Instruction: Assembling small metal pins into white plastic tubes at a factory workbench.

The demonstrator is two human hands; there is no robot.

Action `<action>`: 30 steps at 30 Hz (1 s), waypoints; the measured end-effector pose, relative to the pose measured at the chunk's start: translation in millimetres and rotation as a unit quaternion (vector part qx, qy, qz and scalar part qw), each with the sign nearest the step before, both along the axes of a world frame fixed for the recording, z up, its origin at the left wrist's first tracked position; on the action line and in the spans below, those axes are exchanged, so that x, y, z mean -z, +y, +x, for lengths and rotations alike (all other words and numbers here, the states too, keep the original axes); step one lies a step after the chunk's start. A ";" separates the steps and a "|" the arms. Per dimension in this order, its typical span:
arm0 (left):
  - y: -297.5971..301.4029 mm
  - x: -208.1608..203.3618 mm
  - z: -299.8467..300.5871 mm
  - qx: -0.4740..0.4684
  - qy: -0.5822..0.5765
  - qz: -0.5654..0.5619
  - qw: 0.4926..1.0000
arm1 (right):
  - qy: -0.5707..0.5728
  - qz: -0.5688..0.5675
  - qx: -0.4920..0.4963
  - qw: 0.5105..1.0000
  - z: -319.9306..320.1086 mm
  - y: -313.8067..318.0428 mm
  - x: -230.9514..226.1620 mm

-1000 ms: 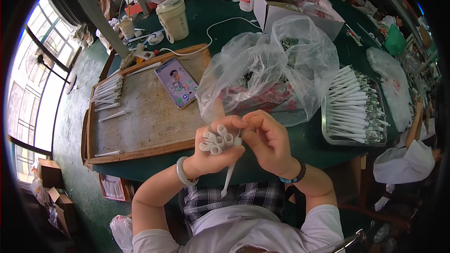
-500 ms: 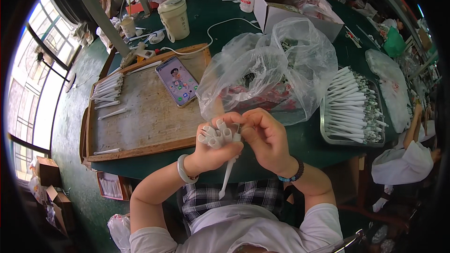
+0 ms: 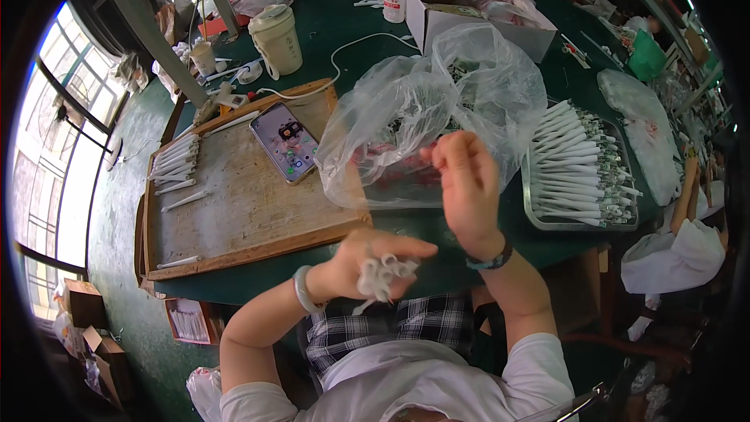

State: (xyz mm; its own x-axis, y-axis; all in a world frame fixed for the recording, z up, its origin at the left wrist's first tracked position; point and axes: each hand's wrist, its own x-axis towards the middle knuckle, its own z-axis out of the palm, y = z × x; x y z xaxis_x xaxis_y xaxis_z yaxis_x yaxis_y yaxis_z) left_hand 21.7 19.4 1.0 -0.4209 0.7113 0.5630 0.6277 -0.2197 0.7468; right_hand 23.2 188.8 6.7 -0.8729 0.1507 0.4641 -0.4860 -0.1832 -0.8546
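Note:
A bundle of white hollow plastic tubes point(image 3: 381, 273) sits in my left hand point(image 3: 348, 259), which is closed round it above my lap, index finger stretched out to the right. The tubes' open ends show, and one thin tip points down. My right hand point(image 3: 473, 180) is raised at the near right side of a clear plastic bag point(image 3: 383, 121). Its fingers are curled together at the bag's front; whatever they hold, if anything, is too small to make out. Small metallic parts and something red show through the bag.
A wooden tray point(image 3: 234, 219) at left bears a phone point(image 3: 285, 143) and several white tubes. At right stands a metal tray point(image 3: 582, 225) full of tubes with metallic ends. Behind are a cup point(image 3: 277, 41), a glue bottle point(image 3: 394, 4) and a carton point(image 3: 476, 23). Another person sits across the table.
My hands have come apart: the right has moved up to the bag, the left slightly down with the tubes. The tube that hung below the bundle is now mostly out of sight.

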 end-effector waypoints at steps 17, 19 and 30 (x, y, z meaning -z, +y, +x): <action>-6.8 4.5 -4.3 -0.023 -0.423 0.089 0.902 | -0.186 -0.058 -0.248 0.949 18.1 -8.3 -9.8; -4.5 2.5 -4.9 -0.042 -0.411 0.088 0.906 | -0.198 -0.075 -0.238 0.948 15.1 -8.3 -6.7; -5.7 5.2 -7.3 -0.022 -0.423 0.056 0.904 | -0.238 -0.121 -0.270 0.925 16.3 -5.9 -8.9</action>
State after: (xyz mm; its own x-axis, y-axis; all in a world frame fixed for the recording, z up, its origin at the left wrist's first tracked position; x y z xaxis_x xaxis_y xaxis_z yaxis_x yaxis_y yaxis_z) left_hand 14.3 13.6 -4.2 -0.7606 0.6424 0.0944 -0.1476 -0.3125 0.9384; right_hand 39.4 182.9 15.5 -0.9482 -0.3171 0.0177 0.1527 -0.5041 -0.8501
